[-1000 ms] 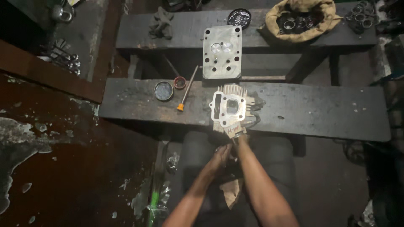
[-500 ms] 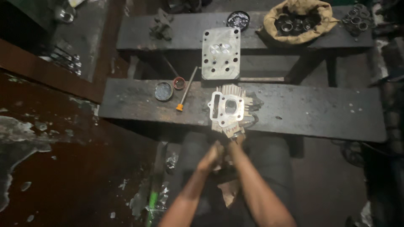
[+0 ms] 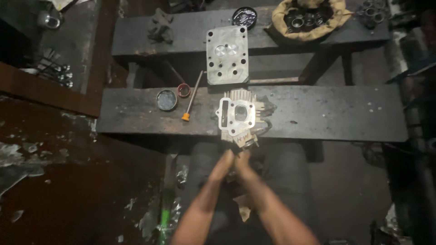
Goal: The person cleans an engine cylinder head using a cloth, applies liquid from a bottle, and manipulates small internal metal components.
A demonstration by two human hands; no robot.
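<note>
- Benches of dark, worn wood (image 3: pixel 340 113) lie before us, one nearer and one farther, and we read them from the left.
- At the left of the near bench we see a round shallow metal tin (image 3: pixel 166 100) with a small reddish cap (image 3: pixel 183 90) just beside it; neither is in hand.
- Next comes a thin metal rod with an orange tip (image 3: pixel 192 96), lying slantwise on the bench, untouched.
- Behind it, a flat pale metal plate with bolt holes and two round valve faces (image 3: pixel 227 55) bridges the gap between the two benches.
- Our work piece, a pale finned metal cylinder head with a square flange and round bore (image 3: pixel 237 116), sits at the near edge of the near bench, its lower parts overhanging slightly.
- Our left hand (image 3: pixel 223 164) and right hand (image 3: pixel 243 162) are pressed together just below the head, near it but apart from it; whether the fingers close on some small part we cannot tell, for the light is poor.
- We judge the work mid-way: the head rests out on the bench with nothing being fitted to it.
- Far right on the far bench, a tan cloth sack of dark metal rings (image 3: pixel 309 18) waits unused.
</note>
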